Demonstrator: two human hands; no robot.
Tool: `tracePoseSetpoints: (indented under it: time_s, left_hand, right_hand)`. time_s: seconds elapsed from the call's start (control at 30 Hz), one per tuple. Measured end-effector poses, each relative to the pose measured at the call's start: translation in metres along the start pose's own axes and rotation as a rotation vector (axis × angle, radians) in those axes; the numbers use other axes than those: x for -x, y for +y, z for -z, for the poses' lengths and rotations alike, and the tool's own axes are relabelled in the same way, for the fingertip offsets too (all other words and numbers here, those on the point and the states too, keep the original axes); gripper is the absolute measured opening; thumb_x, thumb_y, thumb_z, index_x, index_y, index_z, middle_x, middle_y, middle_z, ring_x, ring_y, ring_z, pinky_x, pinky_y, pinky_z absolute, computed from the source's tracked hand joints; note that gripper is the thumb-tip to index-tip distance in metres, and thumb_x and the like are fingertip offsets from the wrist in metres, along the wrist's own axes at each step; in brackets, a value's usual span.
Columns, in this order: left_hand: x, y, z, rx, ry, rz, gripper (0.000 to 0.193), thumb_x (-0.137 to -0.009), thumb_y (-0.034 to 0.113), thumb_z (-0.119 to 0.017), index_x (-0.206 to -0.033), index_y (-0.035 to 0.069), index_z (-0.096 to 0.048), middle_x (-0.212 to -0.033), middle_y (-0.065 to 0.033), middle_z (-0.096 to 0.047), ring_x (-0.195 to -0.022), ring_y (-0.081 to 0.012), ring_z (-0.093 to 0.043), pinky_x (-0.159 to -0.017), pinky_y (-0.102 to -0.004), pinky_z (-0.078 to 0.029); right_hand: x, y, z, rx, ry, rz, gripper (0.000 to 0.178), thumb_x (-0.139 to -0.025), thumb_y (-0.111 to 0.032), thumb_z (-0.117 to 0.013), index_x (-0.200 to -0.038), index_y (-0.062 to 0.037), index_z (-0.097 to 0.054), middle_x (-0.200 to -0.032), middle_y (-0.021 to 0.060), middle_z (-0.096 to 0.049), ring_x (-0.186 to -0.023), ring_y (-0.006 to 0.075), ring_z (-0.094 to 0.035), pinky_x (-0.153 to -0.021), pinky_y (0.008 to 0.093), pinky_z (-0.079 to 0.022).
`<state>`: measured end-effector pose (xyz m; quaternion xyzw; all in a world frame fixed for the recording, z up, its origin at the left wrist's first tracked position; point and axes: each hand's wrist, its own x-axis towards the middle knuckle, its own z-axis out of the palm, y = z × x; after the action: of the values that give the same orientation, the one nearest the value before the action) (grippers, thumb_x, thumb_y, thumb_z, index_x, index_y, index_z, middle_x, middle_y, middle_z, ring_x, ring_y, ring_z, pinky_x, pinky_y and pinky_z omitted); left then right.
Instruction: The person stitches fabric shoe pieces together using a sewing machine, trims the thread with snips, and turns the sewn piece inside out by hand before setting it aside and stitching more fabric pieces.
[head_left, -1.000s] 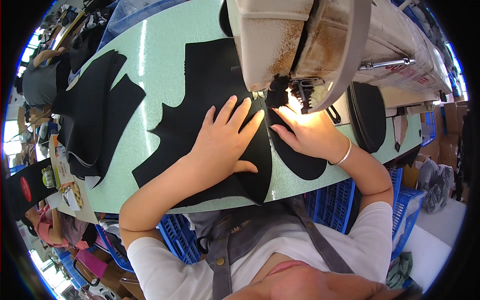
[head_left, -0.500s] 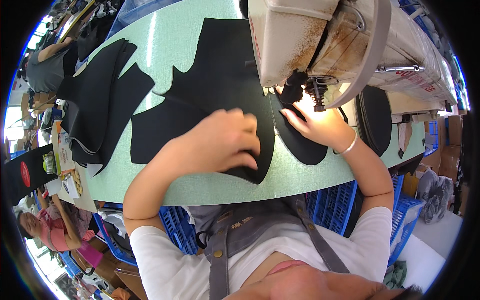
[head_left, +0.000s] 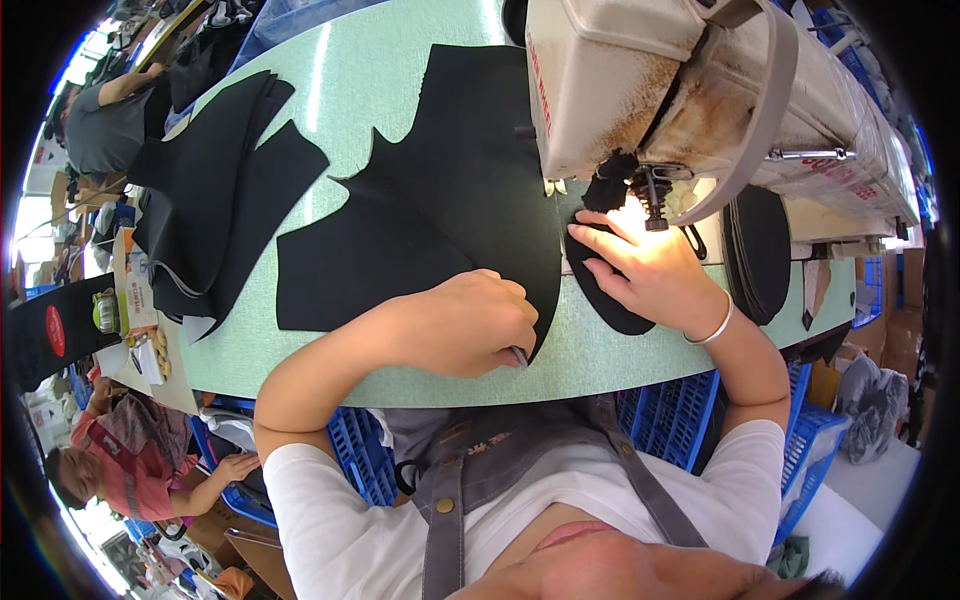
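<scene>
A large black sheet piece [head_left: 450, 170] with notched edges lies flat on the pale green table [head_left: 350, 90]. My left hand [head_left: 465, 322] is closed on its near corner; a small greyish bit shows at the fingertips, too small to name. Under the sewing machine's lit needle area, my right hand [head_left: 655, 275] rests with fingers stretched out over a rounded black piece [head_left: 612, 308], partly hidden by that hand. The sewing machine [head_left: 620, 90] stands just beyond it, and its needle tip is lost in the glare.
Several stacked black cut pieces [head_left: 205, 190] lie at the left. A stack of rounded black pieces [head_left: 757, 255] sits right of my right hand. Blue crates [head_left: 668, 410] stand below the table's near edge. Two other people are at the far left.
My left hand has closed on the large piece's near corner, its fingers having been loosely bent above it. My right hand has drawn slightly nearer. The whole view has shifted a little.
</scene>
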<state>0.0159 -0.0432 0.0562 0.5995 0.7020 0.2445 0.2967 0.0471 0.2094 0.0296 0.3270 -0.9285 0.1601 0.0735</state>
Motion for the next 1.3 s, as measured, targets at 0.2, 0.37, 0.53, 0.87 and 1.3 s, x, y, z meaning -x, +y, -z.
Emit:
tracePoseSetpoints:
  time_s: [0.2,0.37,0.53,0.87,1.3]
  left_hand:
    - [-0.006,-0.002,-0.006,-0.043,0.056,0.033,0.006,-0.079,0.015,-0.07,-0.083,0.01,-0.069,-0.08,-0.0005,-0.058,-0.084,-0.0213,-0.056,-0.077,-0.0364,-0.041]
    - [-0.007,-0.001,0.0,-0.086,0.088,0.078,0.006,-0.078,0.015,-0.07,-0.081,0.011,-0.067,-0.079,-0.0004,-0.056,-0.083,-0.0203,-0.054,-0.076,-0.0352,-0.039]
    - [-0.008,-0.005,0.005,-0.131,0.11,0.108,0.006,-0.077,0.015,-0.07,-0.08,0.011,-0.066,-0.077,-0.0002,-0.055,-0.082,-0.0194,-0.053,-0.075,-0.0339,-0.038]
    - [-0.007,-0.015,0.011,-0.243,0.198,0.13,0.007,-0.076,0.013,-0.07,-0.077,0.01,-0.064,-0.075,-0.0009,-0.052,-0.079,-0.0202,-0.052,-0.075,-0.0343,-0.039]
    - [-0.021,-0.021,0.004,-0.445,0.442,0.149,0.01,-0.074,0.008,-0.07,-0.082,0.01,-0.064,-0.076,-0.0021,-0.051,-0.078,-0.0211,-0.052,-0.076,-0.0347,-0.039]
  right_hand:
    - [0.003,0.005,-0.003,0.047,-0.049,-0.052,0.04,-0.081,-0.015,-0.068,-0.121,-0.0089,-0.064,-0.114,0.0051,-0.066,-0.078,0.0226,-0.066,-0.066,0.0332,-0.054]
    - [0.0,0.013,-0.006,0.06,0.007,-0.03,0.047,-0.081,-0.014,-0.068,-0.127,-0.0109,-0.06,-0.102,0.0095,-0.067,-0.082,0.0255,-0.065,-0.07,0.0355,-0.053]
    - [0.001,0.023,-0.012,0.014,-0.023,-0.041,0.052,-0.082,-0.014,-0.068,-0.133,-0.0153,-0.057,-0.104,0.0094,-0.067,-0.084,0.0255,-0.064,-0.075,0.0372,-0.053]
    - [0.002,0.032,-0.017,-0.002,0.004,-0.028,0.05,-0.082,-0.011,-0.068,-0.131,-0.0153,-0.059,-0.115,0.0093,-0.065,-0.097,0.0246,-0.065,-0.084,0.0357,-0.052]
    - [-0.007,0.035,-0.017,-0.026,0.184,0.041,0.038,-0.082,-0.019,-0.067,-0.12,-0.0151,-0.066,-0.081,0.0062,-0.063,-0.071,0.0261,-0.06,-0.068,0.037,-0.05]
